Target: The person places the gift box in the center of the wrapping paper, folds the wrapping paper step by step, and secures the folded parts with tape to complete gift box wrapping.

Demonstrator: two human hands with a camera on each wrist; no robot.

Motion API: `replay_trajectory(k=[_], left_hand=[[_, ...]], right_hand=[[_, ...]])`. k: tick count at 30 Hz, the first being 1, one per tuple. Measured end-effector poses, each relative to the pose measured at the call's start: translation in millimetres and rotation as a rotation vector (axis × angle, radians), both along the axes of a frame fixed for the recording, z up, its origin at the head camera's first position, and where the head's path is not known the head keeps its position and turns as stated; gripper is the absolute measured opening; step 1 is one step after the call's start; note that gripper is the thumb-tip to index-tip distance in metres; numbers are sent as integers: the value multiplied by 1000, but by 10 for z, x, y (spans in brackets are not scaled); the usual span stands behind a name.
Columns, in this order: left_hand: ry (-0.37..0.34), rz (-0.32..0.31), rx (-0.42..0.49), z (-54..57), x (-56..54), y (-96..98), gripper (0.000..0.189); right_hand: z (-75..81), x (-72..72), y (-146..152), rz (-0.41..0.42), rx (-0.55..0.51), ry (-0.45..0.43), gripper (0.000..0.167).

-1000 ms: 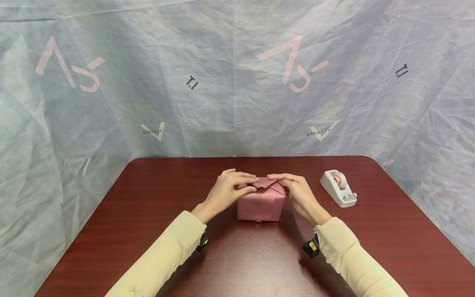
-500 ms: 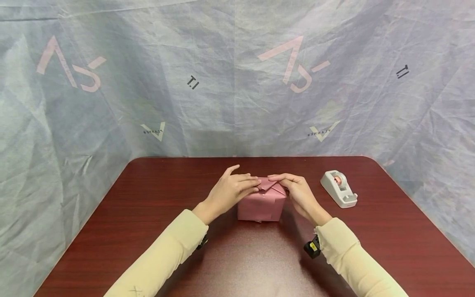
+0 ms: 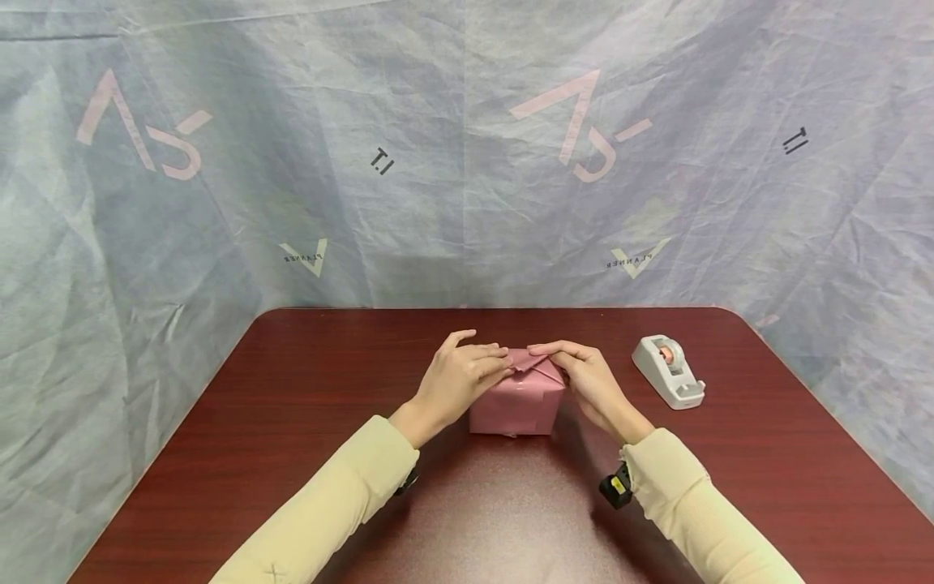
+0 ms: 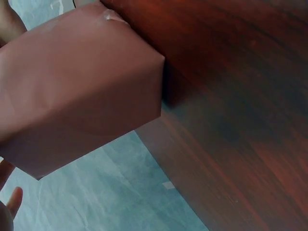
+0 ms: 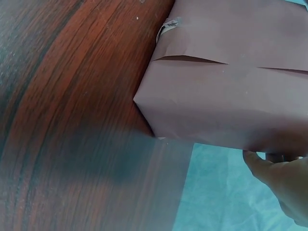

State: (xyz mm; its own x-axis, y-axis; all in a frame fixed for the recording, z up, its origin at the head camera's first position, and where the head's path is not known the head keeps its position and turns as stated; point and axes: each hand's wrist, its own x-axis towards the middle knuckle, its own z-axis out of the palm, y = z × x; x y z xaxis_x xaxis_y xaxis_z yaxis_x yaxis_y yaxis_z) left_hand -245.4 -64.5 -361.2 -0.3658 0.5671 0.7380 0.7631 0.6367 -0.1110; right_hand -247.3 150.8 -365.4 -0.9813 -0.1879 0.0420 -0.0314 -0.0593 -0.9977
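Observation:
A box wrapped in pink paper (image 3: 514,410) stands on the table, a loose paper flap (image 3: 527,358) folded over its top. My left hand (image 3: 458,375) lies at the top left of the box, fairly straight fingers pressing the flap's left side and one finger lifted away. At the top right corner, my right hand (image 3: 593,385) holds the box, index finger stretched along the flap and the other fingers bent down behind the edge. In the right wrist view, the thumb of the right hand (image 5: 284,183) meets the box's edge. Clear tape (image 5: 171,24) sticks to the wrapping.
A white tape dispenser (image 3: 667,371) sits to the right of the box on the dark red wooden table (image 3: 328,365). Printed grey fabric (image 3: 409,203) hangs behind and beside the table. Black wrist cameras (image 3: 616,485) protrude below the sleeves.
My left hand's thumb has come off its earlier pinch, and the fingers have slid right onto the flap, which lies flatter. My right hand stays at its corner.

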Motion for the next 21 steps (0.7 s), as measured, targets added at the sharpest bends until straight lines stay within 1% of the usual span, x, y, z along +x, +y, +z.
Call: replay_trajectory(k=[3, 8, 10, 14, 16, 21], left_hand=[[-17, -2, -5, -7, 20, -5, 18], [4, -17, -32, 2, 10, -14, 17], [13, -28, -50, 7, 4, -25, 19], [-2, -46, -84, -2, 15, -58, 26], [-17, -55, -89, -12, 28, -69, 27], [-66, -82, -49, 1, 51, -42, 26]], right_hand=[[11, 6, 7, 1, 11, -13, 26], [35, 12, 7, 25, -7, -26, 23], [30, 10, 0, 31, -5, -26, 24], [-3, -3, -3, 35, 24, -7, 34], [-18, -8, 1, 41, 37, 7, 33], [-27, -7, 3, 50, 49, 21, 30]])
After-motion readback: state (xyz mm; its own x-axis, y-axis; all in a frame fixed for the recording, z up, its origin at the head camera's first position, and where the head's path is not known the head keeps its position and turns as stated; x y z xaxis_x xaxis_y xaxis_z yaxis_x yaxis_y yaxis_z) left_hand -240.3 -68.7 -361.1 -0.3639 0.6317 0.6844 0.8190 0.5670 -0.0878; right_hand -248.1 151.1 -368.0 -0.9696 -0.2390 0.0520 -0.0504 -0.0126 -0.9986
